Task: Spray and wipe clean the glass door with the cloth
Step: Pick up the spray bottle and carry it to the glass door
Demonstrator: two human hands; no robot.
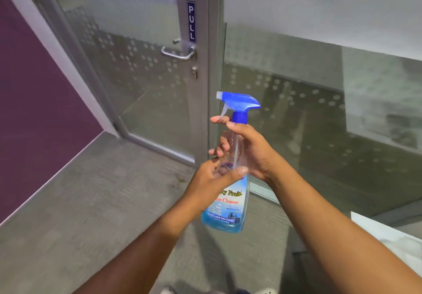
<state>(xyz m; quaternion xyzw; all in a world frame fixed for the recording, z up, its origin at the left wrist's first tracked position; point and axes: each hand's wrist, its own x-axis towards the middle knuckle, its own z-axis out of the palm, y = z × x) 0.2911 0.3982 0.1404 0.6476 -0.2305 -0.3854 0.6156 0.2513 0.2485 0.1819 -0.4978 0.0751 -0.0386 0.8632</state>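
Observation:
A clear spray bottle (226, 211) of blue glass cleaner with a blue trigger head is held upright in front of me. My right hand (249, 149) wraps the bottle's neck just under the trigger, index finger near the trigger. My left hand (212, 179) grips the bottle's middle from the left, thumb across its front. The nozzle points left toward the glass door (137, 69), which has frosted film, a dotted pattern and a metal frame. No cloth is in view.
The door carries a lever handle (178, 52), a lock (194, 72) and a blue PULL sign (191, 21). A fixed glass panel (308, 111) stands to the right, a purple wall (34, 92) to the left. Grey carpet (91, 202) covers the floor.

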